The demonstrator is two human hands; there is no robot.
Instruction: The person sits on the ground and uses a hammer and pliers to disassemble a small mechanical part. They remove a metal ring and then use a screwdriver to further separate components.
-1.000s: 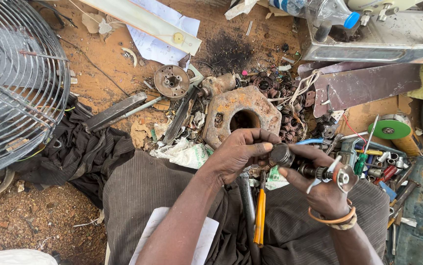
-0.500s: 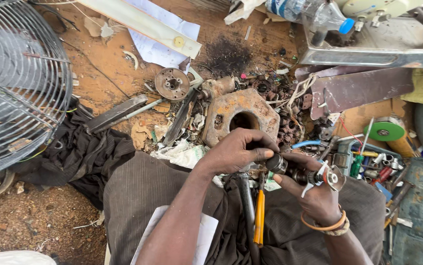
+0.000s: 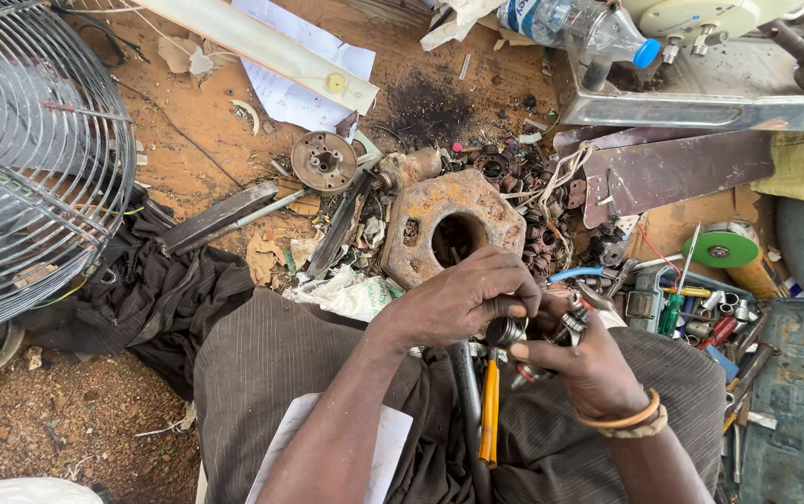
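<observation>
My left hand grips a small dark round metal part over my lap. My right hand, with bangles at the wrist, holds the other end of the same small metal assembly, with shiny bits between its fingers. The two hands touch. Just beyond them a rusty hexagonal metal block with a round hole lies on the ground. A yellow-handled tool and a grey metal rod rest between my legs.
A wire fan guard stands at the left. A rusty disc, flat metal bars and scrap parts litter the red dirt. At right are a tray of tools and screwdrivers, a green roll, a metal plate and a plastic bottle.
Both hands have shifted slightly down and toward my body, and the small part is turned between them. The view has tilted a little.
</observation>
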